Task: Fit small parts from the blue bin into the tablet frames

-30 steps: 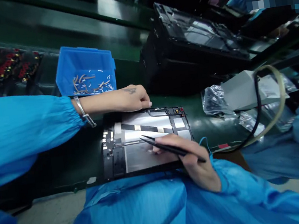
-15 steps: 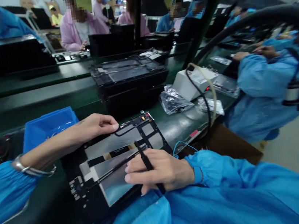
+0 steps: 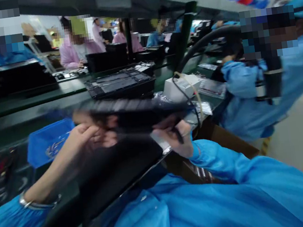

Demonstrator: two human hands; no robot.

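A black panel (image 3: 138, 117), smeared by motion, is raised off the bench and tilted so that its edge faces me. Near its left end, the fingers of my left hand (image 3: 94, 132) are wrapped round its lower edge. My right hand (image 3: 175, 136) grips it at the right end, and a dark slim tool (image 3: 179, 135) is also held in that hand. The panel's face with its parts cannot be made out. Below it lies a dark surface (image 3: 114, 170).
Left of the panel is a blue bin (image 3: 35, 147) with small parts. Stacked black panels (image 3: 119, 82) stand behind. A white box (image 3: 181, 87), a hanging cable and bagged parts are at the right. A person in blue (image 3: 245, 105) sits further right.
The black panel has been lifted and tilted up. My right hand has moved right and up to its end; my left hand has closed round its edge. The view has shifted.
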